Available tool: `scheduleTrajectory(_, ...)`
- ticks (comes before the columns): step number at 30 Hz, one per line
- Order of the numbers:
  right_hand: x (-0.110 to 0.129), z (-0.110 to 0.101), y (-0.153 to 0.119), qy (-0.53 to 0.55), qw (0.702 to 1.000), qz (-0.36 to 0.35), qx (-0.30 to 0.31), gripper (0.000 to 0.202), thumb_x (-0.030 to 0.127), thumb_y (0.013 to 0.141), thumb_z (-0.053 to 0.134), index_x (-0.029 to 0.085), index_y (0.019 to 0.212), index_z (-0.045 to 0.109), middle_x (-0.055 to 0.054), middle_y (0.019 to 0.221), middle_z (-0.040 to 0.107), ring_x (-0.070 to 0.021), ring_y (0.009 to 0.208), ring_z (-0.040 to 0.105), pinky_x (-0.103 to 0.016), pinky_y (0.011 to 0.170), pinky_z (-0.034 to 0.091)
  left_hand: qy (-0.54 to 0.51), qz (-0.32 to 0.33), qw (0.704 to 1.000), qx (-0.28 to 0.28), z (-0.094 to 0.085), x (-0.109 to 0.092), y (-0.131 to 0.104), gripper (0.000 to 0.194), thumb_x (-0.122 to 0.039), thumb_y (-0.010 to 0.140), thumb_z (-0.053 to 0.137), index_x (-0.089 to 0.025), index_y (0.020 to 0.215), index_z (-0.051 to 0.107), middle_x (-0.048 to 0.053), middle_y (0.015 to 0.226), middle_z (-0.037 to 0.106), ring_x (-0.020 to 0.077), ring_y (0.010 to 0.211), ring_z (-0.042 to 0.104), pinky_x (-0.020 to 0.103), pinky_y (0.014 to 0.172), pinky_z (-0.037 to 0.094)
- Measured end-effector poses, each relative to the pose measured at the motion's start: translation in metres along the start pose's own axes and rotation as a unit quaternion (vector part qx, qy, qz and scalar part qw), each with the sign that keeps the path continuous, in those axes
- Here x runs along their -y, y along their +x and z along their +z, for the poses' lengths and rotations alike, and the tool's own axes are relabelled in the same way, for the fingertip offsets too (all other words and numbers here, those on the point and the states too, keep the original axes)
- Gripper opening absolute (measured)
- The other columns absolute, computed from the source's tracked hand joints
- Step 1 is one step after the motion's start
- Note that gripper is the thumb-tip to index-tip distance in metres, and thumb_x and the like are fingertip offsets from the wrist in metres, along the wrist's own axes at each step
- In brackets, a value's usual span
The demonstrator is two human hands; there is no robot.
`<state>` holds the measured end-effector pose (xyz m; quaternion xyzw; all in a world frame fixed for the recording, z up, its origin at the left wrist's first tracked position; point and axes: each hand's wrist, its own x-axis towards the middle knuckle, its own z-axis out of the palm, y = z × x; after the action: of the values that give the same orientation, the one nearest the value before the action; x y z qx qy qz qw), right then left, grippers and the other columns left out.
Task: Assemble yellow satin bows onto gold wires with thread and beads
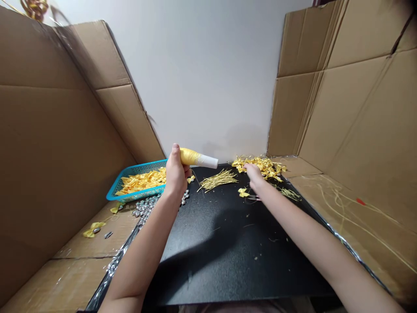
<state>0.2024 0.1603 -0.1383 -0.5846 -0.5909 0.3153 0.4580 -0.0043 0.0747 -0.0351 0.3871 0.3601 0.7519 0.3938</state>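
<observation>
My left hand (177, 171) is wrapped round a cone of yellow thread (190, 156), whose white tip points right. A small yellow bow (191, 178) lies just beyond that hand. My right hand (254, 174) reaches to the near left edge of a pile of yellow bows (267, 167); its fingertips are too small to tell what they touch. Below it lie a single yellow bow (243, 192) and small scissors (253, 198), partly hidden. Between the hands is a bundle of gold twist ties (219, 180).
A blue basket (112, 191) of yellow bow pieces stands at the left. Silver beads (146, 207) are heaped beside it on the black table (208, 261). Cardboard walls (365, 113) rise on both sides. Loose bows (93, 230) and threads lie on cardboard.
</observation>
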Motion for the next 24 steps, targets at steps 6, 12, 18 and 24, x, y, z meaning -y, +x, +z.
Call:
scheduleTrajectory(6, 0.006, -0.075, 0.018, -0.072, 0.995, 0.022, 0.062, 0.014, 0.021, 0.074, 0.06, 0.014, 0.062, 0.065, -0.003, 0.062, 0.064, -0.0129, 0.058, 0.057, -0.023, 0.057, 0.042, 0.0, 0.006, 1.0, 0.001, -0.002, 0.0, 0.004, 0.044, -0.055, 0.079, 0.063, -0.021, 0.063, 0.039, -0.01, 0.044, 0.028, 0.0044, 0.032, 0.018, 0.017, 0.031, 0.014)
scheduleTrajectory(12, 0.026, -0.097, 0.007, -0.15, 0.987, -0.025, 0.048, 0.018, 0.029, 0.082, 0.059, 0.015, 0.083, 0.07, -0.006, 0.084, 0.072, -0.0142, 0.072, 0.063, -0.023, 0.062, 0.043, -0.005, -0.003, 1.0, 0.005, -0.002, 0.0, 0.006, 0.044, -0.054, 0.08, 0.062, -0.021, 0.062, 0.04, -0.01, 0.043, 0.029, 0.0039, 0.032, 0.018, 0.017, 0.031, 0.013)
scheduleTrajectory(18, -0.005, -0.05, 0.01, -0.269, 0.958, 0.021, 0.096, 0.009, 0.018, 0.067, 0.078, 0.015, 0.066, 0.069, -0.008, 0.082, 0.072, -0.0238, 0.088, 0.066, -0.032, 0.08, 0.047, -0.016, 0.009, 1.0, -0.016, -0.005, -0.014, 0.007, 0.044, -0.053, 0.08, 0.063, -0.021, 0.061, 0.04, -0.009, 0.043, 0.031, 0.0037, 0.031, 0.019, 0.019, 0.03, 0.012)
scheduleTrajectory(24, -0.031, -0.028, 0.009, -0.298, 0.935, 0.051, 0.186, 0.02, 0.031, 0.092, 0.058, 0.015, 0.102, 0.063, -0.006, 0.104, 0.065, -0.016, 0.09, 0.064, -0.035, 0.081, 0.054, -0.037, 0.035, 0.998, -0.024, -0.025, -0.038, 0.019, 0.048, -0.06, 0.072, 0.068, -0.023, 0.061, 0.04, -0.008, 0.042, 0.033, 0.0044, 0.03, 0.019, 0.022, 0.03, 0.009)
